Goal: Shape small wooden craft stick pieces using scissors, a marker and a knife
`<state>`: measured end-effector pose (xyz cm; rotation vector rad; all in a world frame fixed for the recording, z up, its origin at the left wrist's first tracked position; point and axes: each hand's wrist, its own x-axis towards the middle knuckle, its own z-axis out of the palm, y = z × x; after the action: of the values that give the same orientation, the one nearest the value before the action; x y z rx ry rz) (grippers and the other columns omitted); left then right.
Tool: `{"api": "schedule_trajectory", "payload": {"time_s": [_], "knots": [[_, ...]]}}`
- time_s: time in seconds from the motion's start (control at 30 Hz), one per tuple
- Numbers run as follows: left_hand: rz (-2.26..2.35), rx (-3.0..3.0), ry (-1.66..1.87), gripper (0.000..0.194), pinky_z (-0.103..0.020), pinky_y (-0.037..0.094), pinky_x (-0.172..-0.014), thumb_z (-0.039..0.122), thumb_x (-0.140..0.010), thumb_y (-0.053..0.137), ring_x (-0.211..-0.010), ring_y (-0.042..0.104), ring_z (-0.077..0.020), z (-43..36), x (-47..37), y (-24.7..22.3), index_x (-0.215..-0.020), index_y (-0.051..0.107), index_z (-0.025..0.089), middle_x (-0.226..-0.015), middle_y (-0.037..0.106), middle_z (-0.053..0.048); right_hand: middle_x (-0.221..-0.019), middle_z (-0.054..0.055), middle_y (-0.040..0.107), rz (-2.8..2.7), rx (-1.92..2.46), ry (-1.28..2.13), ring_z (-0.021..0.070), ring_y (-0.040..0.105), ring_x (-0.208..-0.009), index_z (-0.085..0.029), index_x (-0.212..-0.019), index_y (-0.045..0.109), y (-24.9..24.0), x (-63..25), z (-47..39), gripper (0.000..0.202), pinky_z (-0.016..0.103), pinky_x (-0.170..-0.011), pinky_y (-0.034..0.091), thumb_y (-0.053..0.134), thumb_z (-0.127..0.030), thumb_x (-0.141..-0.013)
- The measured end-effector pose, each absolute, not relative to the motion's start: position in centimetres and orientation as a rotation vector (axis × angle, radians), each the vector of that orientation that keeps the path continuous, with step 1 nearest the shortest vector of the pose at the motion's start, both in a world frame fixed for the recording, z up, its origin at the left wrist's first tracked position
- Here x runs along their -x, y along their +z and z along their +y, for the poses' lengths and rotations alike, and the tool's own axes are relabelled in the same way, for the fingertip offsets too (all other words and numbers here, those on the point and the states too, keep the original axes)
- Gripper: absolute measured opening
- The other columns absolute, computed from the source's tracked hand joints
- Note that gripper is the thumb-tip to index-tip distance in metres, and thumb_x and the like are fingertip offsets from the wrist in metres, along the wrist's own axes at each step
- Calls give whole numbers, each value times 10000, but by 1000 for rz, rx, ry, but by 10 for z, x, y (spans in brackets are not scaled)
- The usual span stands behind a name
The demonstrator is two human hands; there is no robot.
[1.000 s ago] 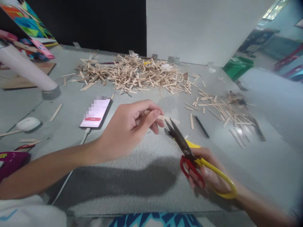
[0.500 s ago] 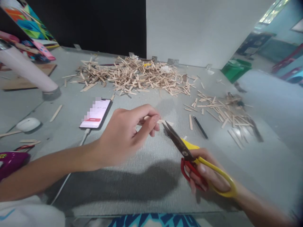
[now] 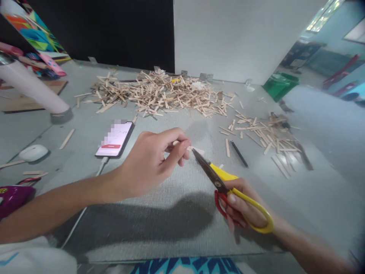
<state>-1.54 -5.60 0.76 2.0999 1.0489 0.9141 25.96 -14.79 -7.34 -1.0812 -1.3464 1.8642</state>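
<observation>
My left hand (image 3: 159,161) is closed, pinching a short wooden stick (image 3: 197,150) between thumb and forefinger; part of it is hidden by the fingers. My right hand (image 3: 245,203) grips a pair of scissors (image 3: 218,183) with one yellow and one red handle. The scissor blades point up and left, nearly together, and their tips meet the stick just beyond my left fingertips. Behind the blades lies a yellow object (image 3: 224,173), partly covered by the scissors and my right hand.
A large heap of wooden stick pieces (image 3: 165,93) lies at the back, and a smaller scatter (image 3: 262,133) on the right near a black pen (image 3: 238,153). To the left are a phone (image 3: 115,139) on a cable, a white mouse (image 3: 33,152) and a pale tumbler (image 3: 34,85).
The scissor blades have drawn closer together at the stick. My right hand has shifted slightly left with them, while my left hand keeps its pinch in nearly the same place.
</observation>
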Motion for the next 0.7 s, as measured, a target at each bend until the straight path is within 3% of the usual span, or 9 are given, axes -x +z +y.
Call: {"api": "schedule_trajectory", "payload": {"time_s": [0.5,0.7], "knots": [[932,-1832,862,372,-292,604,-709,476,-1156,498,-735,779,-168,-44,11,-1,-1016,689,189,-895,822,-56,-471,-63,488,-1414,1111,1779,87,481,-354,-207,-765,549,-87,-263,-143,572,162,-339,342,668,-705,-1020],[998,-2141,668,389,-297,534,-686,397,-1162,436,-716,757,-162,-38,19,0,-932,687,207,-826,804,-26,-534,-83,447,-1493,1300,1624,60,394,-380,-195,-766,602,-75,-258,-141,543,175,-375,447,788,-677,-933]]}}
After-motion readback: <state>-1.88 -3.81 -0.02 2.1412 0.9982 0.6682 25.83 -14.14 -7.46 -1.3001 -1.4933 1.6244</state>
